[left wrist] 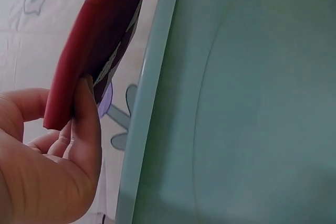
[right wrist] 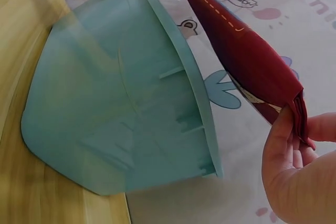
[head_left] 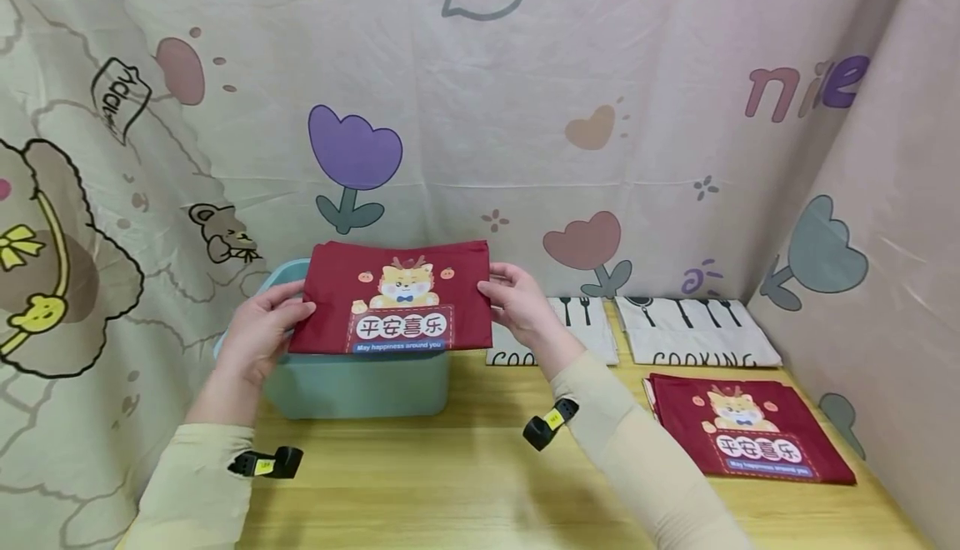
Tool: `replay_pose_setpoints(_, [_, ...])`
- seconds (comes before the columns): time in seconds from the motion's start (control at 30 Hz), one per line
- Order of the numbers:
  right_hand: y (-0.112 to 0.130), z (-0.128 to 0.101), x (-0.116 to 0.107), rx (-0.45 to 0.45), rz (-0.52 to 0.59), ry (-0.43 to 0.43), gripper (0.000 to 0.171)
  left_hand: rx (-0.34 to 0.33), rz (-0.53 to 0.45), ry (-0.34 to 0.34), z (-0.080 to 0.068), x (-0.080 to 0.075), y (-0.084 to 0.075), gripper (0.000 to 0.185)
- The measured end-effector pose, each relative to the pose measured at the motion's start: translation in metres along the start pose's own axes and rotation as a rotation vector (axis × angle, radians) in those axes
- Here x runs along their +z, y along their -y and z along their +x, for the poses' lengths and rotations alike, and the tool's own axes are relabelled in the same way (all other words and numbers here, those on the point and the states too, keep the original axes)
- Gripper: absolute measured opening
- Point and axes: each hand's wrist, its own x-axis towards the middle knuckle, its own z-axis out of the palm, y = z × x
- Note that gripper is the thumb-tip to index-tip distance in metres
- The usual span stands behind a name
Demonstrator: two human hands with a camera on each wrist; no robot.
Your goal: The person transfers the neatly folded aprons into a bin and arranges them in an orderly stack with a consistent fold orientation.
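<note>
The red cloth [head_left: 393, 298], folded flat with a cartoon animal and white characters on its face, is held up over the teal bin [head_left: 352, 383] at the far left part of the counter [head_left: 465, 483]. The left hand [head_left: 258, 329] pinches its left edge, thumb on the front and fingers behind (the left wrist view shows the fingers tucked against the folded edge). The right hand [head_left: 521, 304] grasps the right edge the same way, thumb in front, fingers curled behind the fold. The cloth hangs just above the bin's rim, tilted with its face toward the person, and touches neither the bin nor the counter as far as can be seen.

By the look of it the work is partway through. This cloth is lifted and poised at the bin but not yet lowered in. Still out on the counter are a second red cloth [head_left: 750, 429] near the right edge and two white cloths printed "COOKING", one [head_left: 592, 329] behind the right hand and one [head_left: 697, 333] toward the far right corner. The bin's inside is hidden in the head view; the wrist views show only its outer wall and rim, so what it already holds cannot be told.
</note>
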Motion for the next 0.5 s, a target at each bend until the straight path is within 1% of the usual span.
replay_pose_setpoints(0.13, [-0.002, 0.008, 0.012, 0.009, -0.015, -0.011, 0.036, 0.001, 0.048, -0.048, 0.007, -0.008, 0.000, 0.054])
replay_pose_setpoints(0.23, [-0.002, 0.014, 0.019, 0.016, -0.019, -0.013, 0.035, -0.005, 0.137, -0.068, 0.011, -0.014, -0.002, 0.059])
replay_pose_setpoints(0.33, [-0.002, 0.018, 0.025, 0.016, -0.036, -0.018, 0.034, -0.028, 0.158, -0.074, 0.016, -0.018, -0.002, 0.062])
replay_pose_setpoints(0.5, [0.001, 0.025, 0.035, 0.013, -0.081, -0.007, 0.033, -0.047, 0.153, -0.082, 0.024, -0.028, -0.004, 0.060])
